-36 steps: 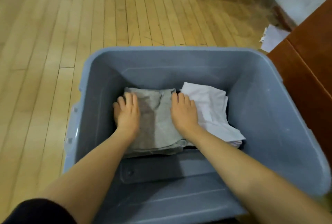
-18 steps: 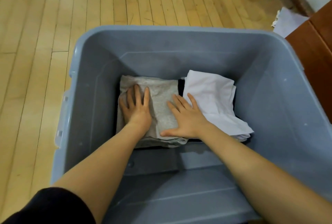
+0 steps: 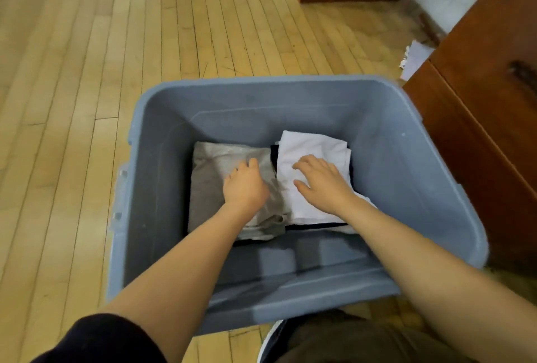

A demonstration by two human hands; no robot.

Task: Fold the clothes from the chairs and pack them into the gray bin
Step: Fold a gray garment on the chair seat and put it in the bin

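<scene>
Fingers (image 3: 302, 162) of both hands rest loosely on folded clothes (image 3: 215, 170).

The bin (image 3: 406, 159) is a plain blue-gray, walls and floor alike, with a few pale specks on its right wall. In it, at 9 o'clock, lies a heather-gray folded garment (image 3: 215, 176), lighter and faintly mottled along its far edge; at 3 o'clock a plain white folded garment (image 3: 308, 150). A dark navy, almost black, fabric (image 3: 316, 226) shows in a thin strip beneath the white one. The floor (image 3: 87, 71) is honey-yellow wood in narrow planks. At 2 o'clock the cabinet (image 3: 488, 118) is reddish-brown wood. The sleeve (image 3: 98, 339) at 7 o'clock is black.
</scene>
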